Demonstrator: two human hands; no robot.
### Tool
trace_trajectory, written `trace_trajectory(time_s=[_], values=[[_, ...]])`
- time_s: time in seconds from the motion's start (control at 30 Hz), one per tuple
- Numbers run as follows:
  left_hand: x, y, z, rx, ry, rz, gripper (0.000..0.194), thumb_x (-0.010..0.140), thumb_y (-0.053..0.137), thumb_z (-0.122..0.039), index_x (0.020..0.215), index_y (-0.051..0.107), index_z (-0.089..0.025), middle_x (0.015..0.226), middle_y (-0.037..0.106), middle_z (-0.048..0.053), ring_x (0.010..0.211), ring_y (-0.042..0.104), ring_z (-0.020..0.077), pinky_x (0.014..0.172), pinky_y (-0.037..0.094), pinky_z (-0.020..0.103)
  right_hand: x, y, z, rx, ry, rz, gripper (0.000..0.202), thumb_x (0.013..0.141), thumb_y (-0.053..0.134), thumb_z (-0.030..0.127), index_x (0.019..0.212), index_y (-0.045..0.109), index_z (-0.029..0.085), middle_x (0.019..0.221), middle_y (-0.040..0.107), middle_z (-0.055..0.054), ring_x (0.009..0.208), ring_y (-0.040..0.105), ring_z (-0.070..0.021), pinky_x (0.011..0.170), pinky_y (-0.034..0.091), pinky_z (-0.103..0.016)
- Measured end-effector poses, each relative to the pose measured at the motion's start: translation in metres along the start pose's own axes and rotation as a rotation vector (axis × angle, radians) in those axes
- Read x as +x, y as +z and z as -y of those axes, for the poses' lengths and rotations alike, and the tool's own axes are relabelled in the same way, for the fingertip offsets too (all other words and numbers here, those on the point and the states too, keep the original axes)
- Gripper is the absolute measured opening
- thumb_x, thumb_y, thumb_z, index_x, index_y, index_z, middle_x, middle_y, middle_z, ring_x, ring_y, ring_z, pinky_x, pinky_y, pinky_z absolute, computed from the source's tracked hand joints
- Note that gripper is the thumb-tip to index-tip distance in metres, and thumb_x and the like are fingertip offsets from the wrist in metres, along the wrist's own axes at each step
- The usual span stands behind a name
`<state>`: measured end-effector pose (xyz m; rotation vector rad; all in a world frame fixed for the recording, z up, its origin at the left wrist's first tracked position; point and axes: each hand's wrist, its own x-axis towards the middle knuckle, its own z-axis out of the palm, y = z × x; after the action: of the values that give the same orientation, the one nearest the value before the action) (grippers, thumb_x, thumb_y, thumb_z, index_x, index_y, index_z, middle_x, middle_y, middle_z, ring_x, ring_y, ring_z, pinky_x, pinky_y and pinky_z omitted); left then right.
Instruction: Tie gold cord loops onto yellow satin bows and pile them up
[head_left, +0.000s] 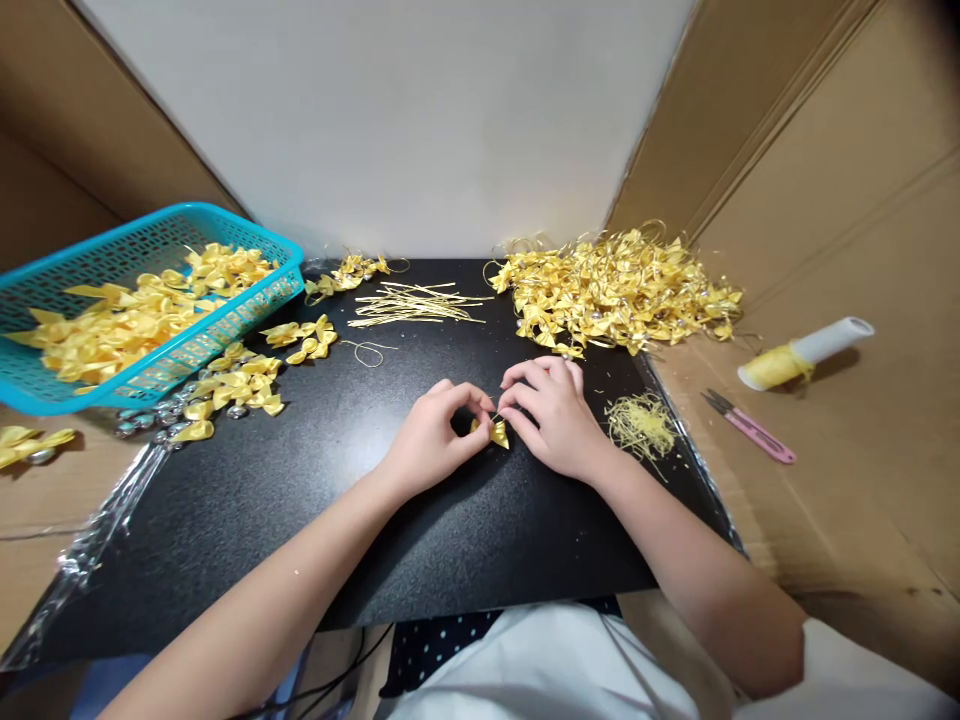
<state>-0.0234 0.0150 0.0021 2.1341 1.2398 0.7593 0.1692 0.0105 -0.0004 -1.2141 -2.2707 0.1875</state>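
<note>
Both hands meet over the middle of the black board. Between them sits a small yellow ribbon bow (499, 434), partly hidden by fingers. My left hand (442, 435) is closed, thumb and forefinger pinching the bow from its left side. Close on the right, my right hand (551, 415) has its fingertips pressed together at the top of the bow, seemingly on a thin gold cord too small to make out well. Beyond the hands lie a bundle of cut gold cords (420, 305) and one loose looped cord (367, 352).
A turquoise basket (202, 355) of yellow bows stands left, with loose bows (240, 380) and silver bells (150, 415) beside it. At back right is a heap of corded bows (615, 285). Cord scraps (643, 428), pink thread snips (757, 435) and a white tube (832, 340) lie right.
</note>
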Motion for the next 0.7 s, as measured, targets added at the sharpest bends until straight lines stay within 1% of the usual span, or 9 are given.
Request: trace_trajectory(time_s=[0.13,0.23,0.3,0.4,0.47,0.53,0.63,0.7], values=[[0.001,0.001,0.0,-0.036,-0.07,0.096,0.012,0.08,0.057,-0.024,0.072,0.066,-0.02,0.071,0.067,-0.001,0.075,0.052,0.0168,0.074,0.041,0.029,0.002,0.003,0.0,-0.111,-0.137,-0.003,0.017,0.095,0.048,0.022,0.09,0.063,0.021,0.109,0.065,-0.004,0.104,0.046,-0.022,0.098,0.025,-0.041],[0.001,0.002,0.003,-0.087,-0.088,0.127,0.013,0.077,0.057,-0.024,0.069,0.066,-0.02,0.067,0.065,-0.001,0.072,0.051,0.016,0.072,0.04,0.029,0.003,0.007,-0.001,-0.135,-0.147,-0.02,0.018,0.096,0.047,0.024,0.089,0.063,0.021,0.107,0.065,-0.004,0.104,0.046,-0.0214,0.096,0.025,-0.04],[0.001,0.004,0.006,-0.173,-0.122,0.127,0.009,0.073,0.059,-0.022,0.068,0.065,-0.019,0.066,0.063,-0.001,0.069,0.05,0.0146,0.069,0.039,0.028,0.003,0.009,-0.003,-0.13,-0.142,-0.018,0.018,0.095,0.048,0.025,0.087,0.063,0.021,0.106,0.066,-0.004,0.102,0.046,-0.0212,0.094,0.025,-0.04],[0.001,0.008,0.008,-0.436,-0.198,0.097,0.004,0.068,0.064,-0.02,0.066,0.062,-0.017,0.064,0.058,-0.002,0.063,0.049,0.0116,0.063,0.039,0.026,0.001,0.01,-0.003,-0.112,-0.156,-0.027,0.018,0.095,0.049,0.026,0.085,0.064,0.022,0.102,0.067,-0.003,0.1,0.047,-0.0206,0.092,0.025,-0.04],[0.001,0.01,0.008,-0.651,-0.227,0.075,0.008,0.067,0.068,-0.021,0.065,0.062,-0.016,0.064,0.056,-0.002,0.062,0.049,0.0104,0.062,0.04,0.024,0.0,0.011,-0.003,-0.094,-0.168,-0.072,0.019,0.094,0.05,0.026,0.084,0.065,0.022,0.1,0.068,-0.002,0.099,0.048,-0.02,0.092,0.025,-0.04],[0.001,0.013,0.007,-0.807,-0.236,0.039,0.011,0.067,0.072,-0.023,0.065,0.065,-0.016,0.066,0.057,-0.001,0.063,0.052,0.0104,0.062,0.042,0.024,-0.002,0.011,-0.002,-0.081,-0.166,-0.13,0.018,0.093,0.051,0.026,0.082,0.065,0.023,0.097,0.068,-0.001,0.098,0.049,-0.0196,0.092,0.025,-0.041],[0.001,0.016,0.006,-0.886,-0.263,-0.073,0.011,0.067,0.076,-0.026,0.071,0.072,-0.017,0.072,0.062,0.001,0.065,0.055,0.011,0.063,0.044,0.025,-0.003,0.012,-0.001,-0.071,-0.144,-0.201,0.019,0.093,0.052,0.026,0.08,0.067,0.023,0.092,0.068,-0.001,0.095,0.05,-0.0191,0.09,0.025,-0.04],[0.0,0.017,0.007,-0.841,-0.276,-0.142,0.011,0.068,0.076,-0.028,0.076,0.076,-0.019,0.074,0.064,0.001,0.068,0.057,0.0118,0.065,0.045,0.025,-0.003,0.012,0.0,-0.07,-0.126,-0.221,0.021,0.093,0.052,0.028,0.08,0.068,0.024,0.089,0.068,-0.001,0.094,0.05,-0.0193,0.089,0.025,-0.04]])
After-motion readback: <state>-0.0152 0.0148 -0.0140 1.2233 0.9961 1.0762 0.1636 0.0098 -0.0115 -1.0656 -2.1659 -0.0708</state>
